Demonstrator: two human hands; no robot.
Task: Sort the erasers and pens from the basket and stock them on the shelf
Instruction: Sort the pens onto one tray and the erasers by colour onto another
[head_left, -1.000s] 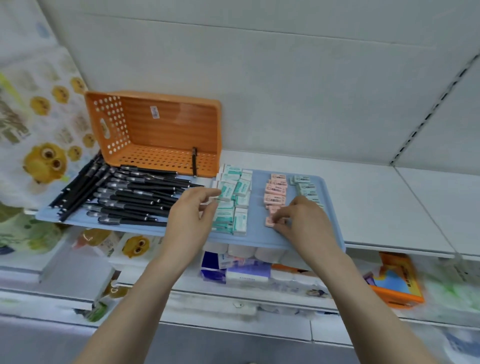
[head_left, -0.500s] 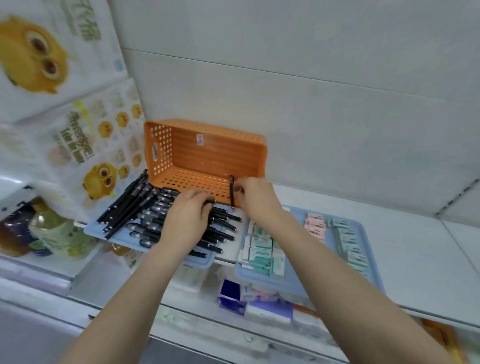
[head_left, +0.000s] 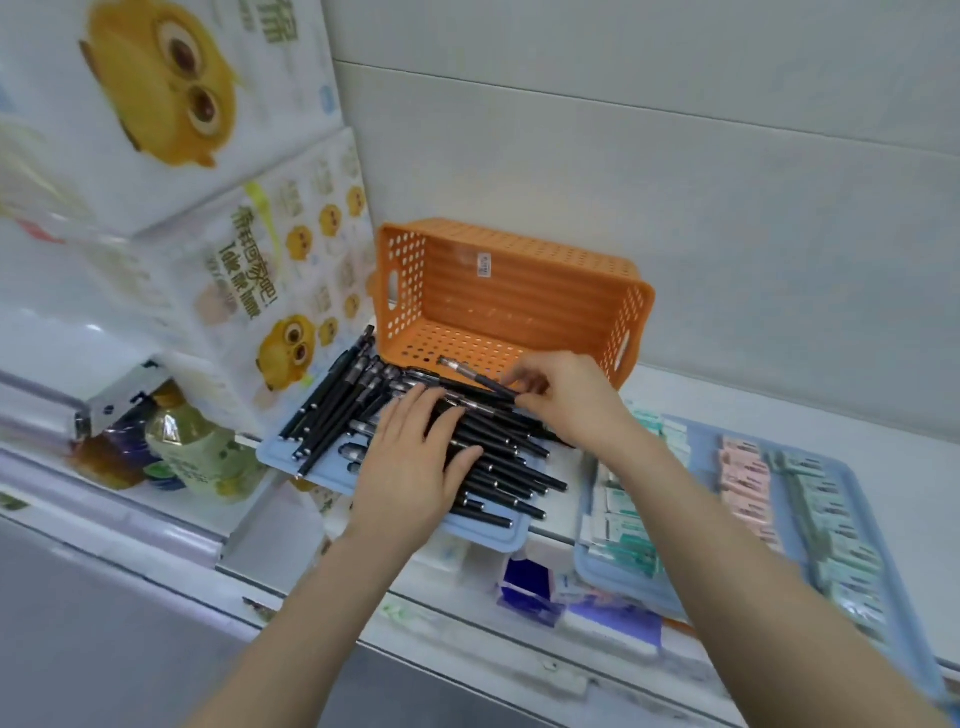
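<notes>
Left hand (head_left: 415, 467): fingers lying flat and straight, pressing on the black pens (head_left: 332, 410) piled beneath it; orange basket (head_left: 509, 296): lying on its side just beyond both hands; right hand (head_left: 571, 400): pinching a single pen (head_left: 470, 374) at the basket's mouth; erasers (head_left: 743, 478): sitting in rows to its right on the shelf (head_left: 831, 431).

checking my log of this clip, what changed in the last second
Both hands left the erasers and moved left. The right hand took hold of the lone pen in the basket and turned it sideways. The left hand settled flat on the pen pile. Basket and erasers stayed put.
</notes>
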